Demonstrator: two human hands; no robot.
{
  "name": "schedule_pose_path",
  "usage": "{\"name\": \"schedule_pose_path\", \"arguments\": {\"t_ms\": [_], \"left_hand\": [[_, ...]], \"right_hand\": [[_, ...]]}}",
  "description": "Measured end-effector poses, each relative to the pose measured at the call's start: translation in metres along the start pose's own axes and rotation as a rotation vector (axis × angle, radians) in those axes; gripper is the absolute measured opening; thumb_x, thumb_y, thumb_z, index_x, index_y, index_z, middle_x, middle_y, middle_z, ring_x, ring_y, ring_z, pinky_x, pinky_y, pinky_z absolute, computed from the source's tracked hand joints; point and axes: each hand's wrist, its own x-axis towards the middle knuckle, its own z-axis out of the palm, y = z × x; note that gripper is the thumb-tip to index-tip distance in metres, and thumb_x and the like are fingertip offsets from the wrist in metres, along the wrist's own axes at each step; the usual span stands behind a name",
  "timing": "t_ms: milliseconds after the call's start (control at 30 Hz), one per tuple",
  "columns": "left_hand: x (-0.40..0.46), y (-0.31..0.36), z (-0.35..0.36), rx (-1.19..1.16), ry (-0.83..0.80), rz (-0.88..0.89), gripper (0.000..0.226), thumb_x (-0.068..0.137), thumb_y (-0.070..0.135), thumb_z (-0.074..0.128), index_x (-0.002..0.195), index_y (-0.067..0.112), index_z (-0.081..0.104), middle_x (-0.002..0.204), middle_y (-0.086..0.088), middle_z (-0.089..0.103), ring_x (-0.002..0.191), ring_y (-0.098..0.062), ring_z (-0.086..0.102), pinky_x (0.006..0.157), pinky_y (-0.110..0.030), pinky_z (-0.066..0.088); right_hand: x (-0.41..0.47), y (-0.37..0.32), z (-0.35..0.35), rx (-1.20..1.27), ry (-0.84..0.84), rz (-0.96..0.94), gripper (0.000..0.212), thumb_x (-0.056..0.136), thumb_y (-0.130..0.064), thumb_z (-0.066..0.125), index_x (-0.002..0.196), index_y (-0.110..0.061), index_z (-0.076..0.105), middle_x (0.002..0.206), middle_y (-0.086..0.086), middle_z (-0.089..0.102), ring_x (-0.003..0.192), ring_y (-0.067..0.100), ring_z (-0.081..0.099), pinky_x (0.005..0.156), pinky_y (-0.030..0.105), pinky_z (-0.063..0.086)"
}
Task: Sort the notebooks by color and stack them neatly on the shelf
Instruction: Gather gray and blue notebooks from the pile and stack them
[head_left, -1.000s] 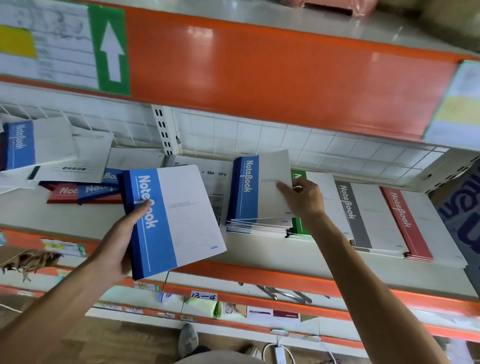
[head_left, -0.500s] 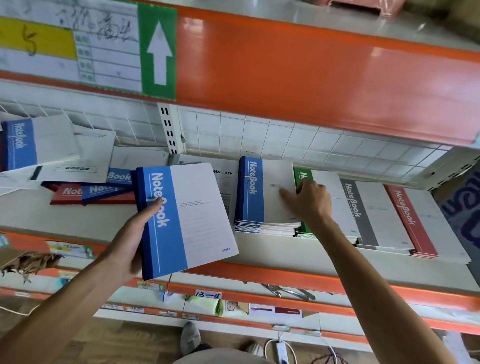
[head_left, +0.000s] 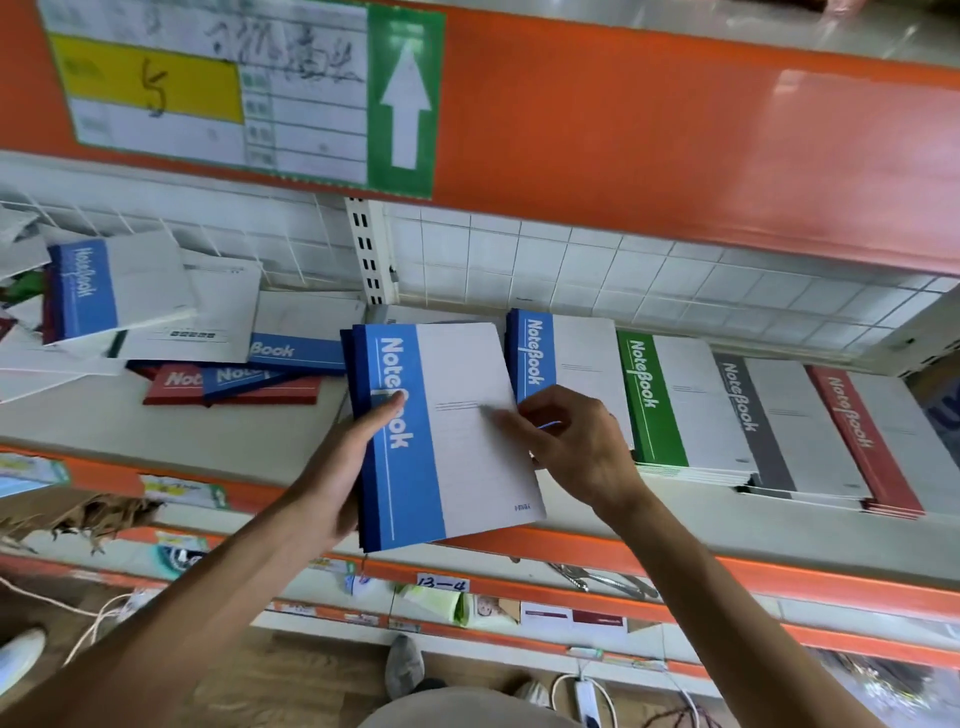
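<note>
The left hand (head_left: 343, 462) held a small stack of blue notebooks (head_left: 441, 431) in a firm grip, thumb pressed on the blue cover band, in front of the shelf (head_left: 234, 436). The right hand (head_left: 576, 452) pinched the stack's right edge, its grip narrow on the cover. At three o'clock from the held stack lay sorted piles: blue (head_left: 566, 358), green (head_left: 670, 400), grey (head_left: 769, 421), red (head_left: 872, 441). At ten o'clock lay a loose heap of notebooks (head_left: 208, 343).

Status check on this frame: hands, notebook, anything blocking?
Left hand grips blue notebooks by the spine. Right hand pinches their right edge. Blue stack on shelf just behind, top clear. Nothing blocking.
</note>
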Motion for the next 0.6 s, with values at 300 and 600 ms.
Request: {"name": "schedule_pose_path", "arguments": {"t_ms": [300,600], "left_hand": [[-0.010,-0.013,0.000,-0.035,-0.043,-0.070,0.032,0.086,0.048,0.059,0.110,0.028,0.065,0.105,-0.001,0.074,0.098,-0.023,0.070,0.090,-0.042,0.051],[-0.012,-0.010,-0.006,0.005,0.006,-0.057,0.036,0.083,0.044,0.064,0.113,0.025,0.064,0.103,-0.005,0.074,0.095,-0.027,0.070,0.082,-0.040,0.052]], "right_hand": [[-0.008,0.007,-0.005,0.188,0.027,0.151,0.033,0.076,-0.040,0.084,0.083,-0.010,0.070,0.075,0.003,0.074,0.066,0.015,0.068,0.065,0.036,0.061],[0.023,0.021,-0.043,0.198,0.123,0.169,0.018,0.080,-0.018,0.084,0.075,-0.013,0.067,0.069,0.006,0.068,0.064,0.020,0.062,0.064,0.036,0.059]]}}
